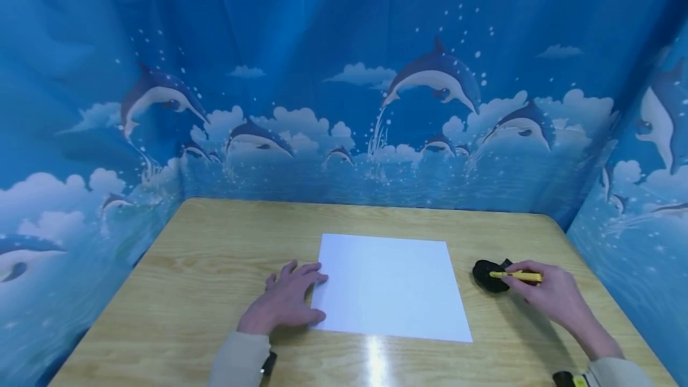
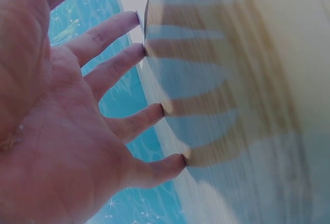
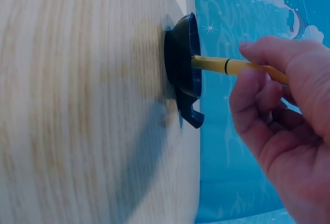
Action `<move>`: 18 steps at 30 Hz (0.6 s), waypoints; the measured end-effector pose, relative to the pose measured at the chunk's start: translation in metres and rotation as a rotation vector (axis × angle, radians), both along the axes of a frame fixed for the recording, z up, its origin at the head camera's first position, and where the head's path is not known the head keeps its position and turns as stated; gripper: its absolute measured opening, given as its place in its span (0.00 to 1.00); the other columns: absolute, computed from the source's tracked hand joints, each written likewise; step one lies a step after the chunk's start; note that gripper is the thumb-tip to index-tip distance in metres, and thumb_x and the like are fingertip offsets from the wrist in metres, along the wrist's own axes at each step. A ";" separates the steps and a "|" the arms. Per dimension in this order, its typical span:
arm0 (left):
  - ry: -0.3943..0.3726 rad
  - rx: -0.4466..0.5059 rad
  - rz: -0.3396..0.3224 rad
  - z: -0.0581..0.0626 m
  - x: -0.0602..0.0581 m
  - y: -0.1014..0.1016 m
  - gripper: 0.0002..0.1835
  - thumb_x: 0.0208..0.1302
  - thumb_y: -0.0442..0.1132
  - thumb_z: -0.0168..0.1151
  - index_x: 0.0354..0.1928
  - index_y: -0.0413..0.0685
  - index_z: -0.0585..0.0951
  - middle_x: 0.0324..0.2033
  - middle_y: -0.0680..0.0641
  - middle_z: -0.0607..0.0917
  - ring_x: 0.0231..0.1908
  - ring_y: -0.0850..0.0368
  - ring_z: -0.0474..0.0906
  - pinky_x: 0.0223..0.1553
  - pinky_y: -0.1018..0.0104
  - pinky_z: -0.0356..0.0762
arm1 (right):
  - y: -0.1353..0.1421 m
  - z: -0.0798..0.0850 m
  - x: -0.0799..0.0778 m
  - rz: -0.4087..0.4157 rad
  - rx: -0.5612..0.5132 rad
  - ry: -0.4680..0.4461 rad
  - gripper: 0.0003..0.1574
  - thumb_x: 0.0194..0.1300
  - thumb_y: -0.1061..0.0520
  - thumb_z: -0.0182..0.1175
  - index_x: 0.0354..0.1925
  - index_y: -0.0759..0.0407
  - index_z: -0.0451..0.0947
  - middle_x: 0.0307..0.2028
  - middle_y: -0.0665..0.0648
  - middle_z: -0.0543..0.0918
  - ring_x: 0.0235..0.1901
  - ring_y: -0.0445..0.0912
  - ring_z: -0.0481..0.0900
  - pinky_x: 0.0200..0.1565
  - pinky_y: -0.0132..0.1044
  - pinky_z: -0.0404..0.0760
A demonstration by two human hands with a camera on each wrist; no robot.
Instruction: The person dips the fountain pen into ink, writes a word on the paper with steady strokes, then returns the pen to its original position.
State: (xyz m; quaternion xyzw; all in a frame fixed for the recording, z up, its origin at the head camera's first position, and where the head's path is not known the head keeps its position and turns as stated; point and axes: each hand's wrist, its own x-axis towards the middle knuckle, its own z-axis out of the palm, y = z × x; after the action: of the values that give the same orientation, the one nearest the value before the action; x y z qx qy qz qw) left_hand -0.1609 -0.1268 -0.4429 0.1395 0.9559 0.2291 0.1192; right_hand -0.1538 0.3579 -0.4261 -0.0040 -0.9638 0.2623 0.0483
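Observation:
A white sheet of paper (image 1: 387, 288) lies flat in the middle of the wooden table. My left hand (image 1: 290, 298) spreads its fingers at the sheet's left edge, with thumb and index fingertip over the paper; its fingertips (image 2: 172, 166) meet the surface in the left wrist view. To the right of the sheet stands a small black dish (image 1: 486, 276) with a short stub on its side. My right hand (image 1: 556, 291) pinches a slim yellow pen-shaped stick (image 3: 211, 64) with a dark ring round it. Its far end reaches into the dish, so the tip is hidden.
The light wooden table (image 1: 215, 243) has rounded back corners. Behind it and at both sides hangs a blue curtain (image 1: 333, 106) printed with dolphins and clouds. Glare shows on the tabletop just in front of the paper.

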 end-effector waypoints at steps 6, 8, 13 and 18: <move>0.003 -0.010 -0.010 0.001 0.000 0.000 0.38 0.50 0.54 0.76 0.66 0.58 0.78 0.75 0.50 0.69 0.76 0.29 0.55 0.68 0.15 0.50 | 0.000 -0.002 -0.001 -0.001 -0.021 0.028 0.11 0.67 0.52 0.68 0.43 0.57 0.84 0.31 0.55 0.87 0.19 0.39 0.79 0.19 0.32 0.76; 0.006 -0.012 -0.012 0.002 0.000 0.000 0.38 0.49 0.54 0.76 0.66 0.58 0.78 0.75 0.49 0.69 0.76 0.29 0.55 0.68 0.15 0.50 | 0.001 -0.004 -0.002 0.018 -0.021 0.051 0.08 0.67 0.54 0.67 0.42 0.57 0.83 0.32 0.56 0.87 0.20 0.36 0.78 0.21 0.31 0.76; 0.008 -0.023 -0.012 0.003 -0.001 -0.001 0.38 0.49 0.56 0.77 0.65 0.58 0.79 0.75 0.49 0.70 0.76 0.29 0.56 0.68 0.15 0.51 | 0.004 -0.007 -0.002 0.044 0.006 0.064 0.06 0.69 0.53 0.64 0.42 0.53 0.83 0.40 0.60 0.88 0.34 0.40 0.82 0.30 0.29 0.76; 0.004 -0.033 -0.011 0.004 -0.003 -0.001 0.38 0.48 0.57 0.79 0.64 0.60 0.80 0.73 0.49 0.72 0.75 0.30 0.58 0.67 0.15 0.52 | 0.007 -0.005 -0.003 0.044 0.027 -0.009 0.13 0.72 0.51 0.61 0.47 0.53 0.87 0.52 0.70 0.87 0.49 0.57 0.83 0.35 0.30 0.74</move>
State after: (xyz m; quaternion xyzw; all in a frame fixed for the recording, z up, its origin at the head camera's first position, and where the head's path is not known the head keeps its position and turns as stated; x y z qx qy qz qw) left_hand -0.1635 -0.1273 -0.4393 0.1432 0.9590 0.2125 0.1210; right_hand -0.1565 0.3644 -0.4316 0.0167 -0.9672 0.2504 0.0384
